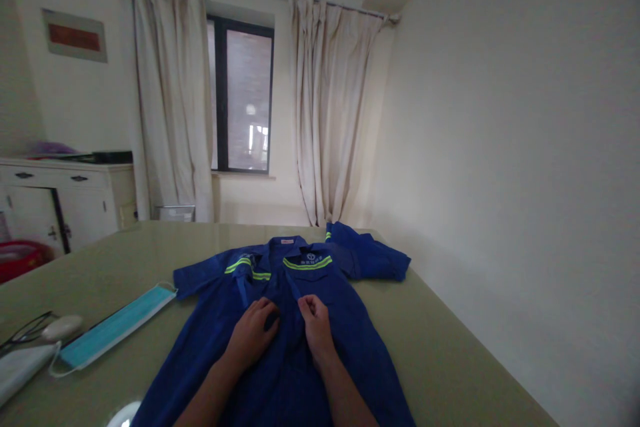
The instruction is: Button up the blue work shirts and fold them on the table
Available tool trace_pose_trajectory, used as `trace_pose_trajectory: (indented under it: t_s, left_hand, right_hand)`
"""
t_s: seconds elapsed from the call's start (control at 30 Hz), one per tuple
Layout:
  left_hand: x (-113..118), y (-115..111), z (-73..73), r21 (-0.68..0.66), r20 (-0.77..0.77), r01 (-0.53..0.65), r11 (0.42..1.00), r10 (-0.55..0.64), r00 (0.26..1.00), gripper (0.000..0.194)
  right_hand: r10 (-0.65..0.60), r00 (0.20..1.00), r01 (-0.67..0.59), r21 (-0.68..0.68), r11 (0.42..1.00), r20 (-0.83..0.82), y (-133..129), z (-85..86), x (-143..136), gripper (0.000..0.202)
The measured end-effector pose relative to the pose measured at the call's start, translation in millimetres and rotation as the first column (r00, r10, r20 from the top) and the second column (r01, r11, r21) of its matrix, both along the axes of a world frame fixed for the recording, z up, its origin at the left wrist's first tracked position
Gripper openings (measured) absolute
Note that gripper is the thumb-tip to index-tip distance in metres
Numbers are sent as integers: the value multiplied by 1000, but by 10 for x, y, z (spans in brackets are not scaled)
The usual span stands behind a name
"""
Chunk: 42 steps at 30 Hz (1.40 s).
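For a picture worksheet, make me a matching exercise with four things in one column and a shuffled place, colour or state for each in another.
Things
1. Work garment
2. Face mask
3. Right hand
4. Window

Descriptions
A. Dark-framed, between the curtains
B. Light blue, to the left on the table
C. Curled at a front opening
D. Dark blue with yellow-green bands

Pairs: 1-D, 2-B, 3-C, 4-A

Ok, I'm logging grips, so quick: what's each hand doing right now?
Left hand: partly curled over the blue garment; whether it grips cloth cannot be told.
Right hand: closed, holding the blue garment's front edge.
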State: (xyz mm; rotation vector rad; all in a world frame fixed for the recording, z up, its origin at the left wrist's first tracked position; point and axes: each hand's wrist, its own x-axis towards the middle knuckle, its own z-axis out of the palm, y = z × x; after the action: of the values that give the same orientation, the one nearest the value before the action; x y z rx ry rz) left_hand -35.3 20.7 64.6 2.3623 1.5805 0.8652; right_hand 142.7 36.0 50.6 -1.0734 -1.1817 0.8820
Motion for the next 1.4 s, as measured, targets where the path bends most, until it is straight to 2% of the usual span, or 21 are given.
trace_pose_trajectory:
  t_s: [0.1, 0.17, 0.27, 0.4, 0.53, 0.73, 0.83, 0.9, 1.0, 1.07, 1.2, 1.3, 1.4]
  left_hand:
    - [68, 98, -28, -34, -6, -111, 993, 111, 994, 15]
    - [131, 94, -38, -12, -22, -140, 990, 140, 990, 17]
    - [208, 0, -10, 78, -52, -75, 994, 79, 995, 23]
    - [222, -129, 59, 129, -31, 41, 991, -38, 999, 28]
    - [183, -156, 53, 49, 102, 81, 995, -86, 991, 29]
    - [167, -88, -23, -47, 219, 85, 995, -73, 973, 16]
    - [185, -6, -3, -179, 208, -7, 984, 45, 977, 8]
    - [207, 48, 20, -277, 195, -87, 957, 145, 970, 9]
    - [250, 77, 20, -318, 198, -137, 938, 207, 958, 9]
    - [274, 51, -7, -271, 214, -112, 956, 173, 961, 14]
    - [278, -31, -55, -169, 328, 56, 984, 2, 945, 24]
    - [249, -65, -53, -123, 458, 90, 988, -24, 889, 22]
    - [224, -83, -44, -103, 511, 90, 991, -25, 859, 21]
  right_hand:
    - [1, 999, -1, 6, 1000, -49, 34, -44, 12, 40]
    - [11, 998, -11, 3, 1000, -59, 44, -67, 12, 35]
    - [21, 999, -21, -5, 1000, -31, 23, -63, 5, 26]
    - [72, 989, -76, 20, 997, 126, -74, 18, -10, 18]
    - [109, 958, -136, 84, 987, 265, -175, 96, -14, 20]
    - [100, 943, -139, 102, 985, 317, -236, 137, -44, 21]
    - [53, 928, -108, 129, 986, 368, -234, 135, -88, 23]
    - [-20, 912, -44, 147, 988, 410, -222, 117, -113, 27]
    - [-128, 894, 50, 189, 981, 429, -206, 84, -119, 29]
    - [-164, 895, 73, 225, 972, 415, -212, 75, -106, 27]
    - [-215, 874, 117, 241, 963, 435, -274, 112, -91, 22]
    - [-193, 840, 96, 211, 973, 507, -330, 155, -111, 24]
    - [-140, 819, 41, 187, 982, 557, -365, 181, -131, 23]
